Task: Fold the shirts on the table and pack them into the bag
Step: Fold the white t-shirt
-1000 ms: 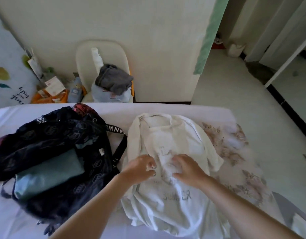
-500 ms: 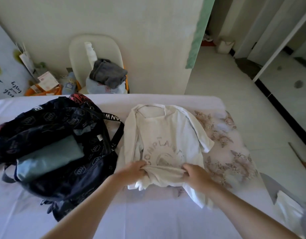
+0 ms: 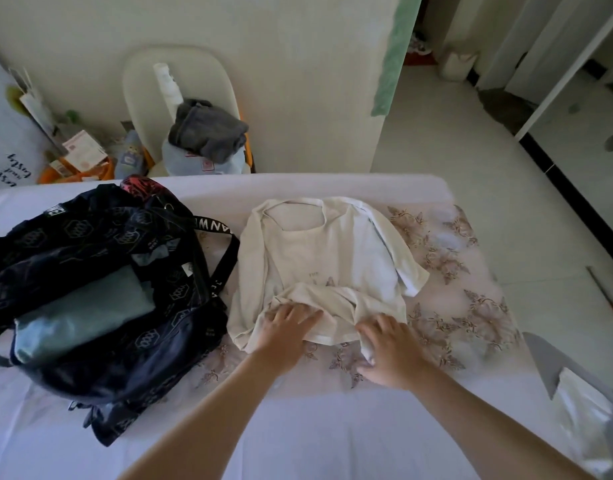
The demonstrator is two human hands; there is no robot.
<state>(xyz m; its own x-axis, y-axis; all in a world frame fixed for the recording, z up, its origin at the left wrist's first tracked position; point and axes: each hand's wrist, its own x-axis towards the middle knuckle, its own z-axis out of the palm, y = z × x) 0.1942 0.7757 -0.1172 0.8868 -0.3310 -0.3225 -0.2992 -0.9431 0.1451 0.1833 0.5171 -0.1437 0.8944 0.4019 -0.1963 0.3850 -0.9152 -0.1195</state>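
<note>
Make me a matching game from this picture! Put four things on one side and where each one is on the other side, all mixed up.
Things:
1. white shirt
2. black bag
3. teal folded shirt
4. grey cloth

Places:
A. inside the black bag
B. under the left hand and the right hand
C. on the chair behind the table
D. lying open on the left of the table

Pairs: 1-B, 2-D, 3-A, 4-C

free: near strip of table [image 3: 298, 438] | obstacle: bag [image 3: 90, 237] just left of shirt [image 3: 332, 251] | free: floral cloth [image 3: 471, 306] on right
</note>
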